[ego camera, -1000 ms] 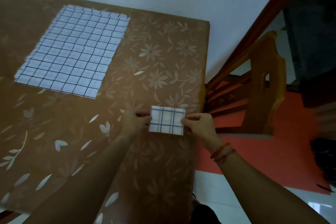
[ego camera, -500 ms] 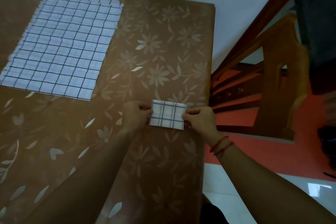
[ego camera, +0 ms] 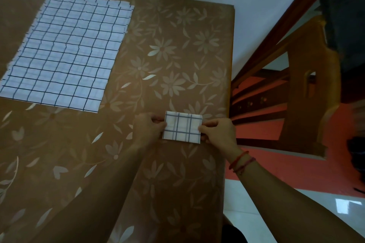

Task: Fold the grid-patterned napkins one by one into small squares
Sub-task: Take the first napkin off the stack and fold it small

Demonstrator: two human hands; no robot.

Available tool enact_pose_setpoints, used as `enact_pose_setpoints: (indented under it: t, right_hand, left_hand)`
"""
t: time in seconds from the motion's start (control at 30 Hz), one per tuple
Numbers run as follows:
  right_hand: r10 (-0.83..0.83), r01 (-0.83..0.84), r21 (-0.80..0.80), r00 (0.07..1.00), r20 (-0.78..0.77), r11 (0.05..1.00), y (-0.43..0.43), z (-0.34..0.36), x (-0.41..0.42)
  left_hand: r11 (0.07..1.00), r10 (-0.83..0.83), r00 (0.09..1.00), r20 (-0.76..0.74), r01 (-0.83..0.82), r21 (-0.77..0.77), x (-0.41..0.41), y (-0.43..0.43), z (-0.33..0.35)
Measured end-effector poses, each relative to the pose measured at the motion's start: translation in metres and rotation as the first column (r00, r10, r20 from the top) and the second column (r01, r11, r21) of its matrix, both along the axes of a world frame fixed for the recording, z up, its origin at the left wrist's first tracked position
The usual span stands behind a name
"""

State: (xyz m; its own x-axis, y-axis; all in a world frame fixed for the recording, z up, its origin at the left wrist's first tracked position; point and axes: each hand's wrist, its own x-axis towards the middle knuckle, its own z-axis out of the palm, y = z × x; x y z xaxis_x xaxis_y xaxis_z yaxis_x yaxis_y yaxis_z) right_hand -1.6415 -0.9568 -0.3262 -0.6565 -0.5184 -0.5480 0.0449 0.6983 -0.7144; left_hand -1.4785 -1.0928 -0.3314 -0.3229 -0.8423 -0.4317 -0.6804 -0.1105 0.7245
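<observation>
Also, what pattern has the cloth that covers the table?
The tablecloth is brown with pale flowers and leaves; the head view shows it best.

— What is the person wearing?
— Thin red thread bracelets (ego camera: 242,162), several strands, round the wrist behind the right hand (ego camera: 219,133).
— And sleeves?
— Both forearms (ego camera: 102,193) are bare as far as they show.

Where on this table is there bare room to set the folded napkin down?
Bare tablecloth lies between the unfolded napkin and the table's right edge, and nearer, below that napkin, left of the left hand. Crowded: where it and the right hand pinch the folded napkin.
</observation>
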Motion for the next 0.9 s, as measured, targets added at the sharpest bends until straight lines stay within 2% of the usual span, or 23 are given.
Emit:
enact_pose_setpoints:
  t: [0.33, 0.47, 0.57, 0.67, 0.77, 0.9]
  right_hand:
    - [0.006, -0.007, -0.001, 0.998, -0.055, 1.0, 0.002, 0.0, -0.005]
    - [0.013, -0.014, -0.012, 0.996, -0.085, 1.0, 0.005, 0.0, -0.005]
    - [0.025, -0.037, -0.043, 0.97, -0.241, 0.998, 0.006, 0.004, -0.006]
    - [0.142, -0.212, -0.095, 0.866, -0.48, 0.973, 0.002, 0.018, 0.008]
    - [0.301, -0.456, -0.075, 0.693, -0.655, 0.887, -0.006, 0.018, 0.035]
    - [0.449, -0.617, 0.06, 0.498, -0.742, 0.785, -0.019, -0.008, 0.056]
  left_hand:
    - [0.994, -0.077, 0.997, 0.01, 0.077, -0.083, -0.008, 0.005, 0.003]
    - [0.953, -0.157, 0.982, 0.101, 0.178, -0.247, -0.004, 0.006, 0.011]
    - [0.853, -0.318, 0.942, 0.104, 0.332, -0.402, 0.013, 0.011, 0.015]
    - [0.701, -0.528, 0.841, 0.12, 0.512, -0.497, 0.027, 0.017, 0.012]
    - [0.546, -0.613, 0.76, 0.217, 0.606, -0.579, 0.031, 0.019, -0.001]
    - [0.483, -0.648, 0.707, 0.282, 0.668, -0.566, 0.032, 0.016, -0.017]
